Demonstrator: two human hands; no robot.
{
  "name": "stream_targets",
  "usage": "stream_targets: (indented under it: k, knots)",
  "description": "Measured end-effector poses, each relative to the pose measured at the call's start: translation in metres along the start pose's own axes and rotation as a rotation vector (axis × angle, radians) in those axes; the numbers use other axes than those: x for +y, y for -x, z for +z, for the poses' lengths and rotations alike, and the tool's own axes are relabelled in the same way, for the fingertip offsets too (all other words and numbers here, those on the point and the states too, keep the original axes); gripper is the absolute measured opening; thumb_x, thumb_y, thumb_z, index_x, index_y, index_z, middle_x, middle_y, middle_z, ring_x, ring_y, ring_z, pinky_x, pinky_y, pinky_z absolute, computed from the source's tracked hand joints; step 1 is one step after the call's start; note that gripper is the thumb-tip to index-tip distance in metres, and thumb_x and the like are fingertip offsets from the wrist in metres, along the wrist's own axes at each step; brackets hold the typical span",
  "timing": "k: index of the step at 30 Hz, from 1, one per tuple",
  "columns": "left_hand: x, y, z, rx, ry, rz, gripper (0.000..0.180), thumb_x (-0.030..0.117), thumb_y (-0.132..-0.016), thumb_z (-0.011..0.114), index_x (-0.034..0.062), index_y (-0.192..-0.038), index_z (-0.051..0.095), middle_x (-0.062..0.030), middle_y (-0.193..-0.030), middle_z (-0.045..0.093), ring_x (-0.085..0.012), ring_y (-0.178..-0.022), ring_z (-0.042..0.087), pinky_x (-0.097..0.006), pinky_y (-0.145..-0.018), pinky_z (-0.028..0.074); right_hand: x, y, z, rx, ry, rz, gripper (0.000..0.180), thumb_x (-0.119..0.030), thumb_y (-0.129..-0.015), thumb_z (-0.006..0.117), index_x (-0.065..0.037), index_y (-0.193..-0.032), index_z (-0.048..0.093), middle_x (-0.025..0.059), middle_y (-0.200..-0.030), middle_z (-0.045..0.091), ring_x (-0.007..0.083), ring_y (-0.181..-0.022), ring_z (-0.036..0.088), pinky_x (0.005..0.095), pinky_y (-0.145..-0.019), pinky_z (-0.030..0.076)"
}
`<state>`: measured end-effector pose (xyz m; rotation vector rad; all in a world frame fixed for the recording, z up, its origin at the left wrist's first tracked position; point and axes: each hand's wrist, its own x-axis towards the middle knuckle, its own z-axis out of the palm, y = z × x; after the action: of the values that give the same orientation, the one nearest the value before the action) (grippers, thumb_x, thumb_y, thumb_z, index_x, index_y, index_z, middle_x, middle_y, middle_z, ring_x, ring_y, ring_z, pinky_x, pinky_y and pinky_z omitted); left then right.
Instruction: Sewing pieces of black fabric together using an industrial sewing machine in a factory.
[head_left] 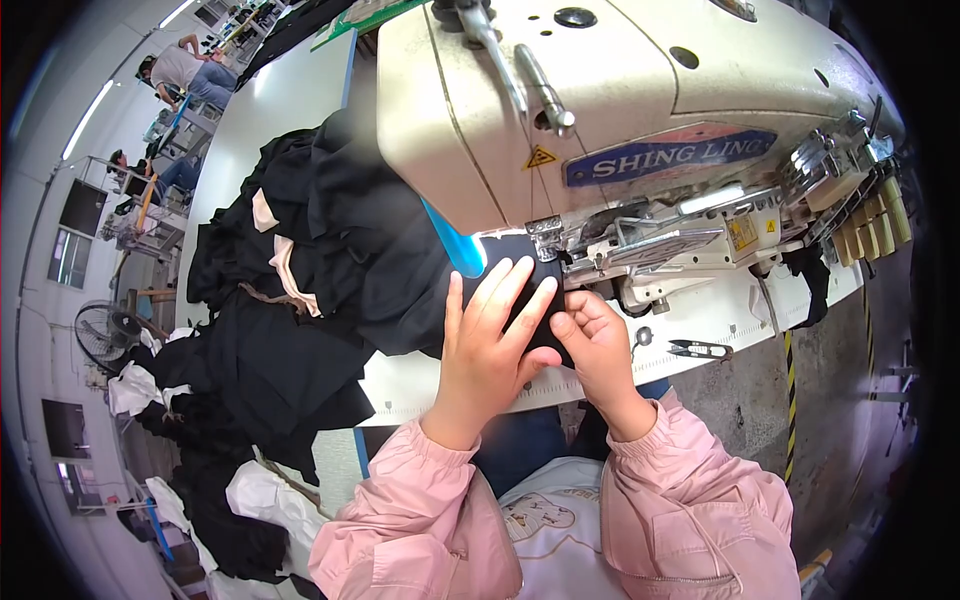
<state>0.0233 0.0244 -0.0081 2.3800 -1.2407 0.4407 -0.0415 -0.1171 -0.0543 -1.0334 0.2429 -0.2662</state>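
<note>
Black fabric (405, 270) lies under the needle area of a cream-white industrial sewing machine (470, 130). My left hand (480, 355) rests on it palm down, with fingers spread toward the metal presser foot (546, 238). To its right, my right hand (598, 350) has its thumb and curled fingers closed on the near edge of the fabric, just short of the machine's metal parts. A blue lamp tube (458, 240) shines beside the foot, above my left fingertips.
Thread snips (700, 349) lie on the white table (412, 385), right of my hands. A heap of black cloth (285, 365) with pale strips (290, 275) covers the left side. White cloth (275, 505) hangs lower left. A fan (107, 335) and a person (185, 72) are farther off.
</note>
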Motion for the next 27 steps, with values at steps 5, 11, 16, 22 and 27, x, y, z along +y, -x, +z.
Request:
stream_targets:
  k: [5,11,16,22,27]
  knots:
    - [0.000,0.030,0.011,0.077,0.013,-0.014,0.060,0.060,-0.096,0.048,0.0179,-0.135,0.063,-0.0109,-0.142,0.053,-0.0299,-0.132,0.051,-0.060,-0.114,0.028,0.010,0.013,-0.005,-0.031,-0.170,0.060,0.034,-0.002,-0.092,0.071,-0.003,-0.120,0.051,0.0071,-0.110,0.065,0.0114,-0.099,0.063,0.0256,-0.088,0.051]
    - [-0.026,0.045,-0.001,0.268,-0.112,-0.278,0.079,0.071,-0.099,0.023,0.0147,-0.139,0.060,-0.0143,-0.143,0.051,-0.0354,-0.137,0.044,-0.061,-0.118,0.018,-0.016,0.030,0.012,-0.017,-0.498,0.313,0.040,-0.014,-0.096,0.067,0.000,-0.128,0.047,0.0099,-0.119,0.064,0.0157,-0.107,0.061,0.0305,-0.097,0.048]
    - [-0.059,0.063,-0.008,0.054,0.022,-0.433,0.037,0.016,-0.084,0.076,0.0001,-0.116,0.066,-0.0162,-0.134,0.059,-0.0367,-0.118,0.057,-0.044,-0.101,0.045,0.010,0.026,0.003,0.084,-0.215,0.080,0.039,-0.013,-0.097,0.067,0.000,-0.127,0.047,0.0067,-0.112,0.065,0.0113,-0.101,0.060,0.0269,-0.091,0.047]
    - [-0.077,0.067,-0.032,0.395,0.524,-0.685,0.029,0.027,-0.099,0.067,-0.0025,-0.100,0.064,-0.0046,-0.092,0.065,-0.0115,-0.087,0.058,-0.026,-0.080,0.047,0.006,0.029,0.009,0.132,-0.219,0.077,0.029,-0.017,-0.099,0.064,-0.002,-0.121,0.053,0.0030,-0.106,0.065,0.0081,-0.096,0.058,0.0251,-0.087,0.046]
    - [-0.073,0.045,-0.053,0.394,0.406,-0.632,0.022,0.018,-0.095,0.071,-0.0023,-0.097,0.064,-0.0083,-0.096,0.070,-0.0172,-0.089,0.064,-0.028,-0.083,0.049,0.000,0.030,0.013,0.125,-0.398,0.273,0.020,-0.021,-0.101,0.063,-0.005,-0.112,0.060,0.0002,-0.107,0.065,0.0082,-0.097,0.059,0.0245,-0.089,0.046]
